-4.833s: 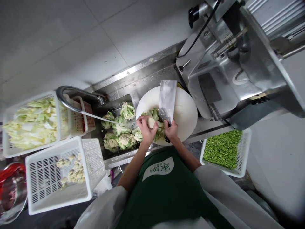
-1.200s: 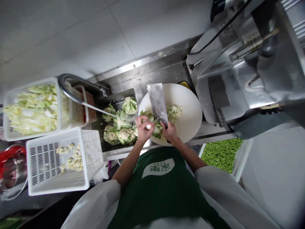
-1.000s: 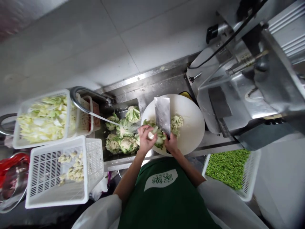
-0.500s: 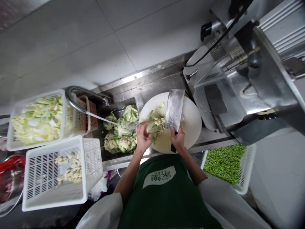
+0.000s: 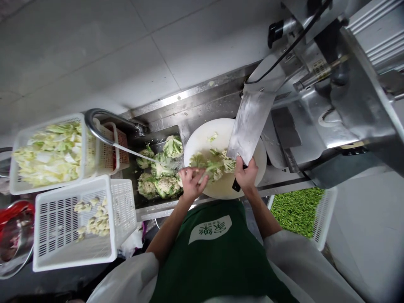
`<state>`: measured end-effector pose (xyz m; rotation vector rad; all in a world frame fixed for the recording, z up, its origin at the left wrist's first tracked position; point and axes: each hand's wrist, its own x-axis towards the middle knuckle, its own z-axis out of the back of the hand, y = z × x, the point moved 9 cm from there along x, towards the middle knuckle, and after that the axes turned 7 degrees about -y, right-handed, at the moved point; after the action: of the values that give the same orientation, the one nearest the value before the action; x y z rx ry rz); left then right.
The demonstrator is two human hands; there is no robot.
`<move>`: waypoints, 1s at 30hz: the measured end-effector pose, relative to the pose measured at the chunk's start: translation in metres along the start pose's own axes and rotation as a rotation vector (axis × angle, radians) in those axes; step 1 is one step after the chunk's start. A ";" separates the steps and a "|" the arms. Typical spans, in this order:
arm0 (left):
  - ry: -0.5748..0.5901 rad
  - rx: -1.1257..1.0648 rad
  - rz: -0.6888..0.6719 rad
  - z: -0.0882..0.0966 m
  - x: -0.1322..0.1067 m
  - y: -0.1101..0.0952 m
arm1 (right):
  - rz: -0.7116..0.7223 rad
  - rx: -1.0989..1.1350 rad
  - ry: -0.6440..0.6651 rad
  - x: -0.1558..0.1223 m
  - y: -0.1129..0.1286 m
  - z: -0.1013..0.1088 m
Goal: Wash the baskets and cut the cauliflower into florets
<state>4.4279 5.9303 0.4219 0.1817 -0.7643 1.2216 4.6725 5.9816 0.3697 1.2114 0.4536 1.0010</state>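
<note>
My right hand (image 5: 246,174) is wrapped round the dark handle of a cleaver (image 5: 251,122), whose broad blade is raised and tilted over the right side of a round white cutting board (image 5: 197,134). Cut cauliflower pieces (image 5: 217,164) with pale green stems lie in the middle of the board. At the board's left edge, my left hand (image 5: 192,182) has its fingers apart, close beside those pieces; I see nothing gripped in it. Several whole cauliflowers (image 5: 168,187) sit in the sink to the left, under running water.
A curved faucet (image 5: 94,130) arches over the sink (image 5: 131,174). Left stand a white basket (image 5: 75,259) with cauliflower florets and another basket (image 5: 47,191) of chopped cabbage. A metal slicing machine (image 5: 315,105) is at right, above a basket (image 5: 326,219) of chopped greens.
The cleaver has risen and swung up to the right. My left hand has let go of the cauliflower piece and spread its fingers; the cauliflower now lies in pieces on the board.
</note>
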 end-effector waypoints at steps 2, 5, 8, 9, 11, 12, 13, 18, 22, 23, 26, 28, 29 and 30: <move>-0.033 -0.035 -0.151 0.003 -0.017 -0.019 | 0.067 -0.025 0.059 0.010 0.021 0.002; -0.048 -0.059 -0.226 0.001 -0.037 -0.031 | 0.154 -0.071 0.256 0.008 0.041 -0.007; -0.070 -0.090 -0.187 0.000 -0.046 -0.025 | 0.193 -0.106 0.432 -0.013 0.041 -0.018; -0.073 -0.114 -0.180 0.000 -0.048 -0.023 | 0.192 -0.114 0.473 -0.020 0.038 -0.021; -0.056 -0.167 -0.165 -0.002 -0.053 -0.019 | 0.183 -0.129 0.544 -0.034 0.032 -0.024; -0.025 -0.187 -0.141 -0.005 -0.056 -0.016 | 0.175 -0.136 0.577 -0.040 0.029 -0.025; 0.026 -0.195 -0.102 -0.010 -0.059 -0.012 | 0.166 -0.143 0.608 -0.045 0.026 -0.025; 0.260 -0.150 0.105 -0.035 -0.075 0.007 | 0.127 -0.196 0.675 -0.057 0.018 -0.015; 0.267 -0.194 0.105 -0.039 -0.077 0.006 | 0.083 -0.252 0.689 -0.068 0.006 -0.009; 0.258 -0.208 0.102 -0.039 -0.077 0.006 | 0.062 -0.261 0.681 -0.072 0.002 -0.008; 0.191 -0.224 0.081 -0.035 -0.075 0.004 | -0.011 -0.274 0.631 -0.084 -0.010 -0.008; 0.147 -0.239 0.068 -0.032 -0.072 0.004 | -0.056 -0.257 0.591 -0.092 -0.015 -0.010; 0.140 -0.249 0.071 -0.031 -0.071 0.005 | -0.076 -0.239 0.572 -0.095 -0.018 -0.013; 0.147 -0.255 0.082 -0.032 -0.069 0.008 | -0.094 -0.218 0.553 -0.098 -0.020 -0.017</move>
<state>4.4258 5.8962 0.3534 -0.1481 -0.7968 1.1885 4.6166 5.9089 0.3254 0.7007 0.8018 1.2679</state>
